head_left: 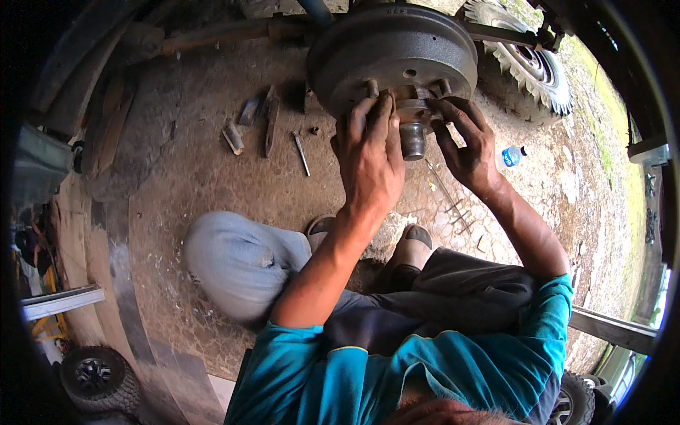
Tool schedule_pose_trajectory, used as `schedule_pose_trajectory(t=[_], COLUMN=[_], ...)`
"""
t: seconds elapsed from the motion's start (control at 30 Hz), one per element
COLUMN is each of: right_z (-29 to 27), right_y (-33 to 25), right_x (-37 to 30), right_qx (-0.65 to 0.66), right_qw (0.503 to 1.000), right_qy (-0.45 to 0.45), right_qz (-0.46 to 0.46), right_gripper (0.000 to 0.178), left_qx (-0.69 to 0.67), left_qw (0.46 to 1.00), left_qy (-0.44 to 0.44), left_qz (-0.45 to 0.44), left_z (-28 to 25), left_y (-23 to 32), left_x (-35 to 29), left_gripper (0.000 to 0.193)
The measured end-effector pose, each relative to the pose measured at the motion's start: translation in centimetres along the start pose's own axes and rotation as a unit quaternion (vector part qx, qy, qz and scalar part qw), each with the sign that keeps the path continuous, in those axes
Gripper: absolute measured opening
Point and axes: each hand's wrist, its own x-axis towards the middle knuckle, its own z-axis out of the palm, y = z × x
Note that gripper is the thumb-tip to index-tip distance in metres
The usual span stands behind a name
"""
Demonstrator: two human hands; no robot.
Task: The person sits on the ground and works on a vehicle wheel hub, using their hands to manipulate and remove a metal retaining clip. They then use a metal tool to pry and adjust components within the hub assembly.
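Observation:
A dark brake drum (397, 53) is mounted at the top of the view, with wheel studs (372, 88) standing out from its face. From its hub a round steel spindle end (413, 142) points toward me. A metal ring (414, 108) sits around the spindle at the hub. My left hand (370, 152) has its fingers bent against the ring's left side, near one stud; its fingertips are partly hidden. On the other side, my right hand (467, 145) pinches the ring's right edge between fingers and thumb.
Left of the hub lie a metal tube (232, 137), a flat rusty bar (271, 120) and a thin silver rod (302, 154). A plastic bottle (511, 156) and a long thin rod (450, 197) are to the right. A treaded tire (528, 67) lies beyond the drum.

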Motion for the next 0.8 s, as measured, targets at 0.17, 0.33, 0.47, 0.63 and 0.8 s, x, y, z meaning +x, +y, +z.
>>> schedule_pose_trajectory(t=[0.17,0.33,0.47,0.63,0.8], right_z=[0.0,0.0,0.1,0.1,0.1], right_y=[0.1,0.1,0.4,0.1,0.1], right_x=[0.0,0.0,0.0,0.1,0.0], right_qx=[0.020,-0.001,0.004,-0.003,-0.010], right_qw=[1.000,1.000,1.000,1.000,1.000], right_qy=[0.006,0.003,0.001,0.004,0.004], right_qz=[0.010,-0.009,-0.002,-0.008,-0.020], right_gripper=[0.042,0.041,0.042,0.041,0.038], left_qx=[0.024,0.025,0.021,0.011,-0.006], left_qw=[0.999,1.000,1.000,1.000,1.000], left_qy=[-0.016,-0.004,-0.006,-0.010,0.010], left_qz=[-0.025,0.004,-0.014,-0.026,0.003], left_z=[0.3,0.0,0.4,-0.1,0.1], left_y=[0.2,0.3,0.0,0.3,-0.2], left_x=[1.2,0.0,0.9,0.6,0.0], left_gripper=[0.033,0.032,0.033,0.033,0.031])
